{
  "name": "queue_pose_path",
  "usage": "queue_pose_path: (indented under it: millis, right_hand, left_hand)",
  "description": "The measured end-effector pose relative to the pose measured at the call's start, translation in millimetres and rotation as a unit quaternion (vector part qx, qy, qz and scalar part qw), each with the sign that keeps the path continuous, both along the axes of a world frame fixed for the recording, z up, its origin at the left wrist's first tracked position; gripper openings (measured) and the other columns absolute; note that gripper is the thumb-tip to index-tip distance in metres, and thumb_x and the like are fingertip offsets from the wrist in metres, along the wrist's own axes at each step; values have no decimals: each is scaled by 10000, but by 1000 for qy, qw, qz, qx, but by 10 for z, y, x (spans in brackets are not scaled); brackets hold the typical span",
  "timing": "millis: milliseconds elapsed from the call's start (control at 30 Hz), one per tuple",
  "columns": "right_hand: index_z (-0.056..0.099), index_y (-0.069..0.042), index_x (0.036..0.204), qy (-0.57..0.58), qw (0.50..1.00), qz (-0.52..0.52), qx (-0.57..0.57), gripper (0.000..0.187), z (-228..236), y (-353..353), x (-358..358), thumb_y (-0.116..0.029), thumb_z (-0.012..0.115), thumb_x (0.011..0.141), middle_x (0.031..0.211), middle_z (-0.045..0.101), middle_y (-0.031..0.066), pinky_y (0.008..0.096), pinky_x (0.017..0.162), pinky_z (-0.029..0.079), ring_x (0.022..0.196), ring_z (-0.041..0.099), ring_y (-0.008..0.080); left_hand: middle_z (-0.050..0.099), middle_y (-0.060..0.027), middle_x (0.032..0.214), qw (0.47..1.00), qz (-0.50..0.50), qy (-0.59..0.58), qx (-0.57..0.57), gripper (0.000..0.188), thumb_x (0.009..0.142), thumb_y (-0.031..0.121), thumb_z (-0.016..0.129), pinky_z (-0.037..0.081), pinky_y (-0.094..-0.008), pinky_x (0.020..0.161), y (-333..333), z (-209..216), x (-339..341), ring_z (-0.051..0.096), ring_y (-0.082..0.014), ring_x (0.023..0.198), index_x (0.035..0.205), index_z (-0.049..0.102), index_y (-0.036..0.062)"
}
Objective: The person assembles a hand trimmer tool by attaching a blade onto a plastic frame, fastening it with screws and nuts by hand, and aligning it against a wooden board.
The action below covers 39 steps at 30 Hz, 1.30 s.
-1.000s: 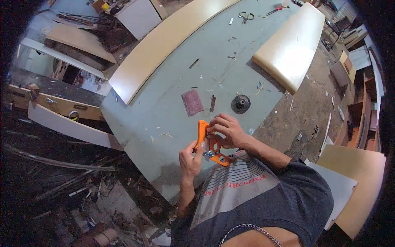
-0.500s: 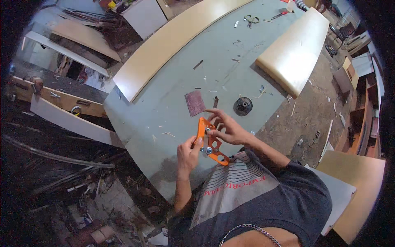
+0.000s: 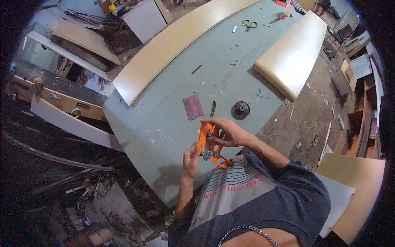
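Observation:
Close to my body, over the table, I hold an orange bracket-like tool (image 3: 222, 161) with round holes and silver bolts. My left hand (image 3: 191, 161) grips its left edge, thumb against the orange face. The fingers of my right hand (image 3: 230, 132) curl around its upper end, by the upper bolt. Part of the tool is hidden behind the right fingers. Just beyond lie a dark red sanding sheet (image 3: 193, 108), a thin dark strip (image 3: 213, 108) and a round black backing pad (image 3: 240, 110) with a raised centre.
The grey-green table (image 3: 164, 119) carries a long pale curved panel (image 3: 173, 49) on its left and a thick pale board (image 3: 292, 53) on its right. Scissors (image 3: 249, 24) and a red-handled tool (image 3: 279, 18) lie at the far end. Debris covers the floor (image 3: 304, 127) on the right.
My right fingers have closed from a looser, spread pose onto the top of the orange tool. The tool has turned slightly, and my left hand has shifted a little lower.

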State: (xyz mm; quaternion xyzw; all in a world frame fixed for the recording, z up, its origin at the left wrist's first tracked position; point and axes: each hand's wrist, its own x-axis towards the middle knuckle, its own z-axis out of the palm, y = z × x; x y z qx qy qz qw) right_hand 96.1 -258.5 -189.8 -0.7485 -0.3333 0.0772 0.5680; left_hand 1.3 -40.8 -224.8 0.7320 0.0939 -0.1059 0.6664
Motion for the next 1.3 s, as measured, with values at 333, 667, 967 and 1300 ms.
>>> queue_pose_path:
  millis: [333,667,967,1300]
  right_hand:
    - [459,-98,1371,92,994,42,-31,564,9,-70,81,-128,715,869,1026,651,132,341,678,555,757,687,177]
    - [398,-55,1346,209,958,-182,74,639,-161,-94,-81,-156,775,840,1097,621,136,286,587,567,817,684,178]
    - [576,-107,808,-156,965,-188,-93,383,-97,97,-330,-409,805,753,779,574,26,347,590,462,728,610,225]
    - [541,-97,1137,-128,989,-31,-68,490,-91,109,-320,-222,774,724,929,571,75,393,698,487,821,626,262]
  left_hand:
    - [597,-111,1119,990,52,87,-98,545,1032,416,459,482,-331,908,-63,2,-7,601,-184,1007,1299,472,-59]
    - [612,-151,1131,977,-35,-24,-208,419,1026,237,483,544,-340,815,-465,69,-114,666,-217,907,1355,379,-2]
    - [562,-58,929,987,14,-33,-156,202,1033,193,471,431,-241,555,-456,-12,-192,517,-88,654,1159,454,36]
    - [536,-22,963,989,9,-33,-141,333,1024,139,450,425,-226,567,-473,113,-230,501,-70,680,1331,390,25]
